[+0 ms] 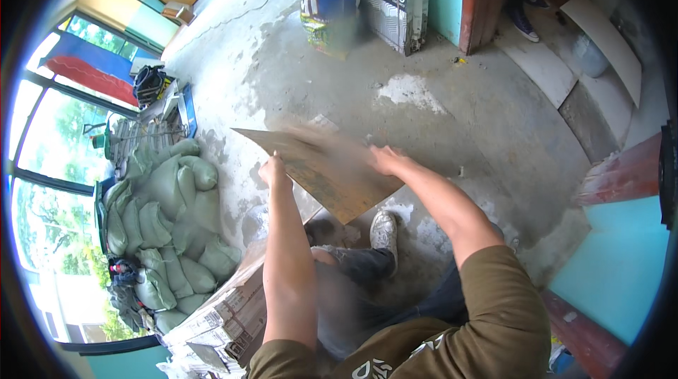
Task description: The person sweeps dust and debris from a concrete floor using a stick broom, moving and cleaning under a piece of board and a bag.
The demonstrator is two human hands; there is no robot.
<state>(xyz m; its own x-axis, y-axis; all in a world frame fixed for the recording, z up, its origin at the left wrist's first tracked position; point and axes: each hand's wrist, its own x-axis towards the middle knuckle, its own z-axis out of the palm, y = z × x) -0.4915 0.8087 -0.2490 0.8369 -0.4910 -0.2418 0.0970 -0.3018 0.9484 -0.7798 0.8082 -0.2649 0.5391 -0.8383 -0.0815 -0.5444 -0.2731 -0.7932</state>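
Observation:
A flat, thin brown panel, mottled and streaked with lighter dirt, is held tilted in front of me above the concrete floor. My left hand grips its left edge, with the thumb up over the rim. On the opposite edge, my right hand has its fingers around the panel's right side. A blurred patch hides some of the surface near the right hand. Below the panel's near corner shows my dusty shoe on the floor.
Stacked green woven sacks line the left by the windows. Cartons stand beside my left arm. Ahead are a blue-topped bag and an upright box. Another person's shoe and large white tiles lie beyond the doorway.

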